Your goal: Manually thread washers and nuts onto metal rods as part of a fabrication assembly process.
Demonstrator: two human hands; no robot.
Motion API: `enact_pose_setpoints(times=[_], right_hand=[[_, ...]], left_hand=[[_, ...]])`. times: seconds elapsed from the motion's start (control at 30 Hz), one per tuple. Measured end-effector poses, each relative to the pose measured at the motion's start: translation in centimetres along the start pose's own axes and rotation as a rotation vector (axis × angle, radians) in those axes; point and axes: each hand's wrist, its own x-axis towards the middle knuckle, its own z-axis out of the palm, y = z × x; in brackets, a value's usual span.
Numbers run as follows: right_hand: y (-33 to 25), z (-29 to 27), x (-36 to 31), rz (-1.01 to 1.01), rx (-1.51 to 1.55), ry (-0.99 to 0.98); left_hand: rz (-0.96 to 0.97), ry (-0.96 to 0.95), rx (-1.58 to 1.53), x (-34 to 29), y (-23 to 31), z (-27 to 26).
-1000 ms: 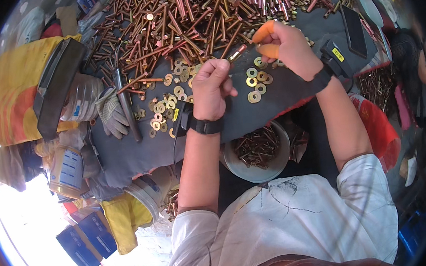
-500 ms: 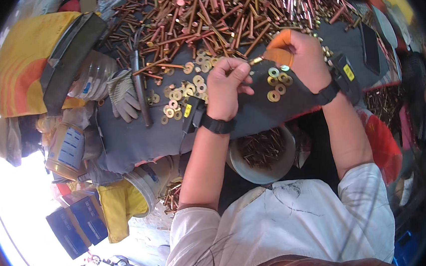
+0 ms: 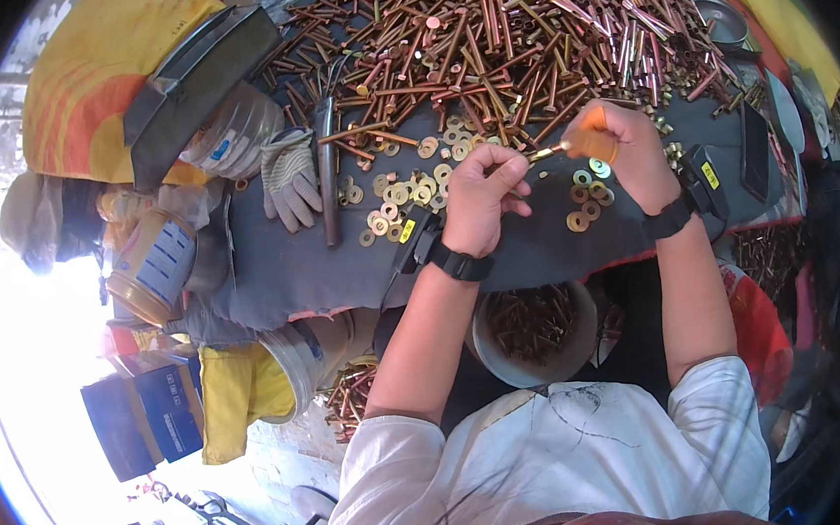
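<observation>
Over the dark cloth of the table, a short stretch of a brassy bolt [image 3: 544,154] shows between my two hands. My left hand [image 3: 477,199] pinches one end of it between thumb and fingers. The other end meets the fingers of my right hand [image 3: 630,152], which wear orange covers [image 3: 590,140] and are slightly blurred. Whether a nut or washer sits on that end is hidden. Brass washers [image 3: 388,211] lie scattered beside my left hand, and a few more washers [image 3: 591,213] lie below my right hand.
A large heap of copper-coloured bolts [image 3: 501,34] covers the far side. Left of the washers are a dark metal bar [image 3: 330,191] and a striped glove [image 3: 290,184]. A phone [image 3: 753,149] lies at right. A bucket of bolts [image 3: 481,342] stands below the table edge.
The whole view has shifted, so the table appears lower and further right. Both hands keep hold of the bolt, and slightly more of it shows between them.
</observation>
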Motion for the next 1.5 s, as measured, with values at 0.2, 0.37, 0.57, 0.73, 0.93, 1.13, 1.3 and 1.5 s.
enact_pose_setpoints(times=[0.2,0.37,0.57,0.73,0.93,1.13,1.3,1.5], right_hand=[[-0.5,0.6,-0.1,-0.072,-0.013,-0.06],[-0.3,0.5,0.1,-0.185,-0.072,0.016],[0.2,0.5,0.1,-0.123,-0.119,-0.025],[-0.8,1.1,0.2,-0.439,-0.15,0.12],[-0.5,2.3,0.2,-0.106,0.506,-0.03],[0.4,1.8,0.1,-0.056,0.672,-0.226],[0.7,-1.3,-0.6,0.068,0.207,0.129],[1.8,-0.4,-2.2,-0.181,-1.002,-0.041]], left_hand=[[-0.002,-0.027,-0.017,-0.1,-0.1,0.0],[-0.027,-0.024,-0.058,-0.1,0.1,-0.3],[-0.013,-0.013,-0.017,-0.3,0.3,0.0],[-0.03,-0.036,-0.051,-0.1,0.2,-0.7],[-0.016,-0.132,-0.12,-0.1,0.0,-1.0],[0.022,-0.251,-0.25,-0.2,0.2,-1.5],[0.15,-0.463,0.282,-1.8,3.1,-2.4],[0.774,0.313,1.558,1.5,4.6,-9.4]])
